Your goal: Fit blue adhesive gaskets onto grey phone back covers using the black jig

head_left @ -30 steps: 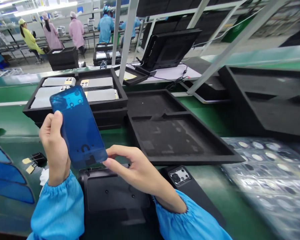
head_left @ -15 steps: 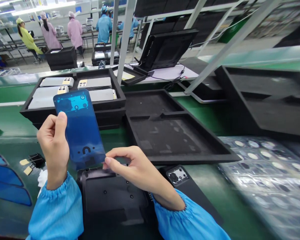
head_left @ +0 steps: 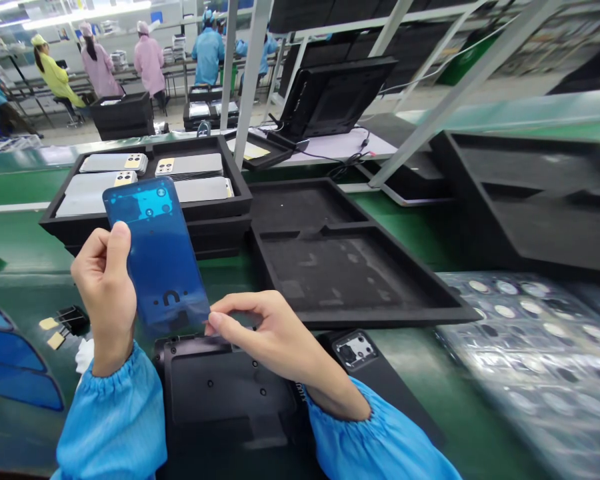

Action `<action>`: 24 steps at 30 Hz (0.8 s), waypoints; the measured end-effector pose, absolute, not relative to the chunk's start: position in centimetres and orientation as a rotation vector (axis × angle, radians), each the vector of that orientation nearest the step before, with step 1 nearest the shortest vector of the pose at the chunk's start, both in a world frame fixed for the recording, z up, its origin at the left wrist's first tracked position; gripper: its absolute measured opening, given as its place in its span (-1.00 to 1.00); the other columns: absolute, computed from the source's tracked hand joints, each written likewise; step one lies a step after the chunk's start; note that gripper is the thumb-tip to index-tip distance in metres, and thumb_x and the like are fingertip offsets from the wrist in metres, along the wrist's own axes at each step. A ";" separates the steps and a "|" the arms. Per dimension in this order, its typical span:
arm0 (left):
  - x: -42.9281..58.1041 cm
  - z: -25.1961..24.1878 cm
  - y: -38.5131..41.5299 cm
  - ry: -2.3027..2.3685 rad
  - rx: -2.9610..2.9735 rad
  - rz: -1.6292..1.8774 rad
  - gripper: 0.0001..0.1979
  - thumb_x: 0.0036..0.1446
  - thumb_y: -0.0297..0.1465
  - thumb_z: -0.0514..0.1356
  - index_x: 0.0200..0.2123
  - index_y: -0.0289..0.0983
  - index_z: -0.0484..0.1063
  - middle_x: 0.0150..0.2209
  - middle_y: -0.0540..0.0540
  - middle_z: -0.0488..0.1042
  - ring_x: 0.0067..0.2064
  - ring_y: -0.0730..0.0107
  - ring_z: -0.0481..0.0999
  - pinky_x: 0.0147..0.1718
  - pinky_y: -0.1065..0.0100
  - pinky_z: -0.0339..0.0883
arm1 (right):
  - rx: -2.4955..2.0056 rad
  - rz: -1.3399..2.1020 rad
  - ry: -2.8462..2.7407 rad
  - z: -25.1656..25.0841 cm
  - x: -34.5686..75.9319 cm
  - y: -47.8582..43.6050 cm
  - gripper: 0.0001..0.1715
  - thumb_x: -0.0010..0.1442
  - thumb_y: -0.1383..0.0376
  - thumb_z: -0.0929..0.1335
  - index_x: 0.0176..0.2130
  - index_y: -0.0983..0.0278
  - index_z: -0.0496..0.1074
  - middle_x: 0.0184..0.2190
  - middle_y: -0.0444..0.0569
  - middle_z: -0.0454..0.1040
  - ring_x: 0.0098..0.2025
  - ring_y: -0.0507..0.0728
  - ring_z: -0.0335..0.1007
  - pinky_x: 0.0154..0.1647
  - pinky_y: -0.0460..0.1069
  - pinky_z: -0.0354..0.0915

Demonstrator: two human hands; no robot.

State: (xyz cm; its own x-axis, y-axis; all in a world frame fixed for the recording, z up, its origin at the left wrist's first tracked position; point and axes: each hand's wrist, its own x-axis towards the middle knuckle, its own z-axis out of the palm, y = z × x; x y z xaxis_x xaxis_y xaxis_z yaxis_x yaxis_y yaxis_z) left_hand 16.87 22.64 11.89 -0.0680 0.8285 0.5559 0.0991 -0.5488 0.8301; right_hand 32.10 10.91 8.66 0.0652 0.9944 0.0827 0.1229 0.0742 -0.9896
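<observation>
My left hand (head_left: 103,287) grips the left edge of a translucent blue phone-shaped film (head_left: 157,257) and holds it upright and tilted above the bench. My right hand (head_left: 263,330) pinches the film's lower right corner between thumb and fingers. Below both hands lies a black fixture block (head_left: 225,393). A dark phone back cover (head_left: 375,373) with a camera cutout lies just right of the fixture, partly under my right sleeve.
A black foam tray (head_left: 145,220) with several silver phone back covers stands behind the film. Empty black trays (head_left: 350,267) sit to the right, a clear blister sheet (head_left: 535,333) at far right. Blue films (head_left: 10,360) lie at left. Several workers stand far behind.
The blue film has shifted slightly and tilted in my hands. My right fingers stay pinched at its lower corner. Otherwise the scene is unchanged.
</observation>
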 end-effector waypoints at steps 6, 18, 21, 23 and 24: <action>17.4 12.2 21.4 1.000 1.756 1.772 -0.48 0.33 -0.38 0.20 -0.61 -0.22 0.00 -0.56 0.10 -0.09 -0.50 0.47 -0.09 -0.51 0.25 -0.14 | -1.295 0.883 -1.200 8.2 32.7 11.4 -0.76 0.24 0.24 0.38 -0.44 0.23 0.56 -0.46 -0.08 0.63 -0.35 0.13 0.56 -0.28 -0.02 0.42; 19.4 10.3 18.9 0.691 2.084 1.839 -0.51 0.35 -0.41 0.15 -0.59 -0.20 -0.01 -0.62 0.13 -0.03 -0.60 0.49 -0.08 -0.58 0.29 -0.04 | -1.311 0.739 -1.275 7.8 30.9 10.5 -0.61 0.10 0.20 0.52 -0.19 0.14 0.28 0.09 0.01 0.39 0.06 0.19 0.39 0.17 0.17 0.38; 19.1 10.2 18.9 0.619 2.100 1.981 -0.55 0.33 -0.42 0.16 -0.58 -0.20 0.04 -0.64 0.13 0.02 -0.61 0.48 -0.04 -0.58 0.29 -0.03 | -1.313 0.718 -1.286 7.3 30.1 10.6 -0.53 0.06 0.23 0.54 -0.14 0.14 0.28 0.21 0.09 0.30 0.25 0.28 0.29 0.23 0.24 0.34; 19.1 10.3 18.8 0.529 2.141 2.026 -0.58 0.29 -0.46 0.19 -0.57 -0.19 0.07 -0.64 0.13 0.04 -0.61 0.49 -0.01 -0.58 0.29 -0.04 | -1.312 0.650 -1.284 6.7 29.5 10.8 -0.51 0.07 0.24 0.54 -0.11 0.14 0.27 0.17 0.10 0.33 0.25 0.29 0.31 0.21 0.24 0.37; 19.2 10.3 18.8 0.516 2.158 2.010 -0.58 0.28 -0.48 0.19 -0.56 -0.19 0.06 -0.64 0.14 0.05 -0.61 0.49 0.00 -0.58 0.29 -0.04 | -1.313 0.591 -1.279 6.4 29.3 10.9 -0.51 0.07 0.24 0.53 -0.10 0.14 0.26 0.14 0.10 0.35 0.21 0.28 0.35 0.18 0.23 0.39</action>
State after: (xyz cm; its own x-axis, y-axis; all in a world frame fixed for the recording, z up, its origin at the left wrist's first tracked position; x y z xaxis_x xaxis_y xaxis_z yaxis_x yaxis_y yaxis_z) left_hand 19.15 18.75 10.32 0.0447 0.3460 0.9372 0.1485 -0.9300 0.3363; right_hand 29.32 10.87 6.41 0.2786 0.8978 0.3411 0.3225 0.2471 -0.9138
